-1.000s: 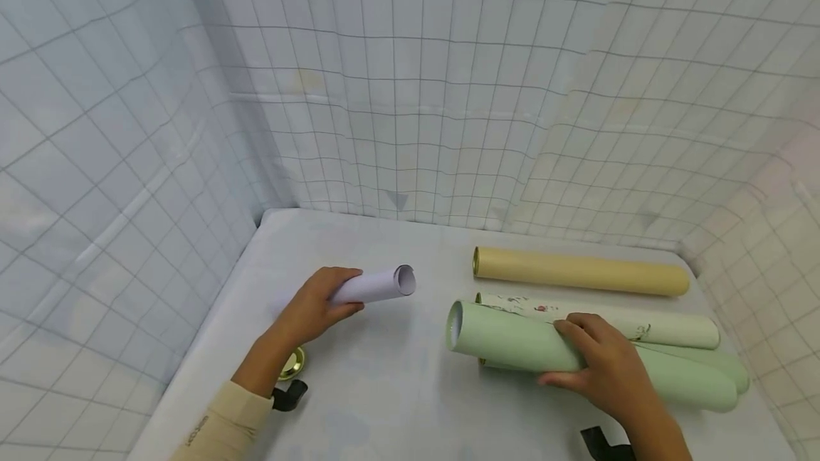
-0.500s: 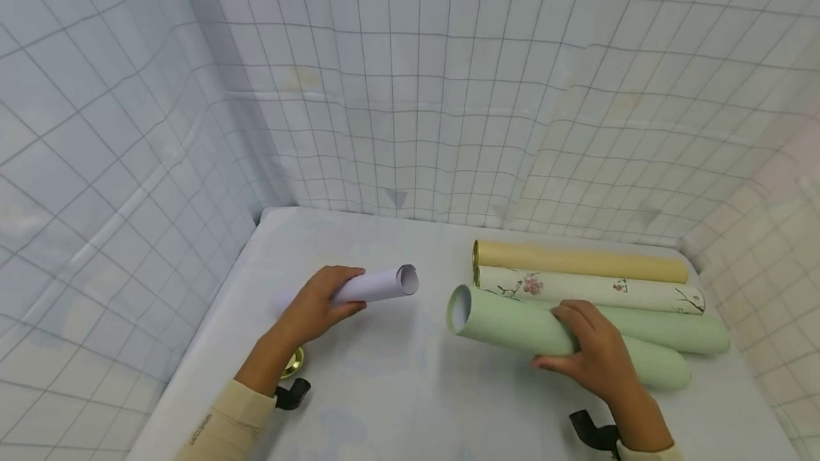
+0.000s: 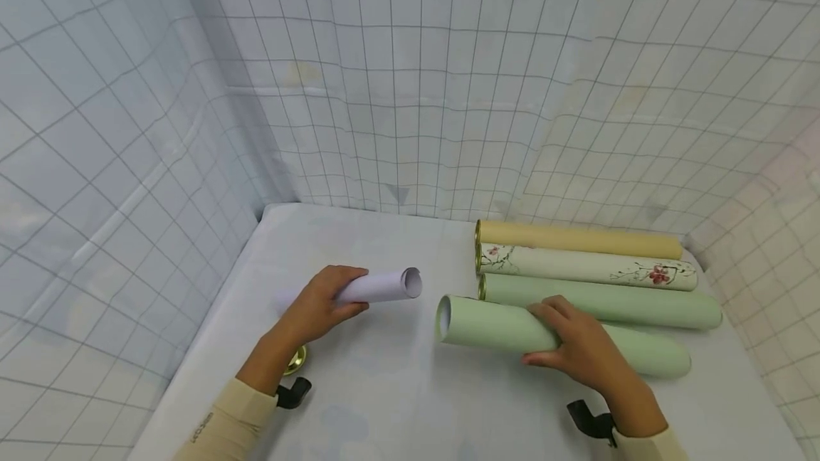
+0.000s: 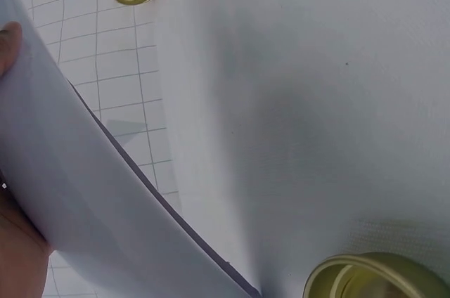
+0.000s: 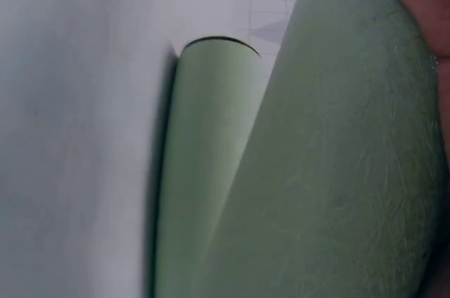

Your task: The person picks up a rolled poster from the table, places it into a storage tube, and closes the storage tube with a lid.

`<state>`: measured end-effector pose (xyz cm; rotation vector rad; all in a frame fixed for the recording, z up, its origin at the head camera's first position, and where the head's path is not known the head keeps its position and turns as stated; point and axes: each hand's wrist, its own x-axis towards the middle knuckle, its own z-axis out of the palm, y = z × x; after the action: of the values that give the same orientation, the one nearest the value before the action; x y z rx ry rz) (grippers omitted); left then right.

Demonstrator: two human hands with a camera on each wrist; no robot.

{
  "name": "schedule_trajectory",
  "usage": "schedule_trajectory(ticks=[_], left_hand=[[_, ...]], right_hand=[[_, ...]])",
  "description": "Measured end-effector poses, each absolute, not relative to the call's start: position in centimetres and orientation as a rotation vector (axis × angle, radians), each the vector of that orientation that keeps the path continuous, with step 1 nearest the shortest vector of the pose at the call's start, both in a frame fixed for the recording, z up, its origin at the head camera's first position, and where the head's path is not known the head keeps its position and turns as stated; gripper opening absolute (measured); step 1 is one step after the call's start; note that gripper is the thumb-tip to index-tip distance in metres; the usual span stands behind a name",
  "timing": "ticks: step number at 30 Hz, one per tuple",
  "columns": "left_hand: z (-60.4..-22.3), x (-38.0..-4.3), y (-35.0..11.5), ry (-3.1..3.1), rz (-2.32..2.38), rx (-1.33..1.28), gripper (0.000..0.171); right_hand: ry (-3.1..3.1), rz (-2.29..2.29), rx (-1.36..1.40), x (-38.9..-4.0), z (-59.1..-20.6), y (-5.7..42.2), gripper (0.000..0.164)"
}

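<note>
My left hand (image 3: 323,303) grips a rolled sheet of white paper (image 3: 384,286), its open end pointing right. In the left wrist view the roll (image 4: 91,171) runs diagonally, with fingers along the left edge. My right hand (image 3: 575,343) holds a light green tube (image 3: 493,326) from above; its left end is open and pale inside. Just behind it lies a second green tube (image 3: 602,300) with a gold-rimmed end. The right wrist view shows the held tube (image 5: 337,143) passing beside that other green tube (image 5: 211,122).
Behind the green tubes lie a white tube with flower branches (image 3: 589,265) and a yellow tube (image 3: 583,239), side by side. A round gold lid (image 3: 296,360) sits by my left wrist. Gridded white sheeting (image 3: 410,91) walls in the white table (image 3: 384,404).
The yellow, floral and second green tubes have rolled back toward the far wall. The held green tube has shifted slightly left and clear of them. My left hand has barely moved.
</note>
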<state>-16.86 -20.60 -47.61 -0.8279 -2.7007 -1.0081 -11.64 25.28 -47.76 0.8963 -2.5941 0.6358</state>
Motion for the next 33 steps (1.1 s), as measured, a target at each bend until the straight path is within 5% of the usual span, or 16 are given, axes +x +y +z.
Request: schedule_trajectory(ticks=[33], left_hand=[[-48.1,-16.4,-19.9,-2.714,-0.845,-0.880,0.056]], right_hand=[[-2.554,0.452,0.891,-11.8,-50.5,24.6,0.084]])
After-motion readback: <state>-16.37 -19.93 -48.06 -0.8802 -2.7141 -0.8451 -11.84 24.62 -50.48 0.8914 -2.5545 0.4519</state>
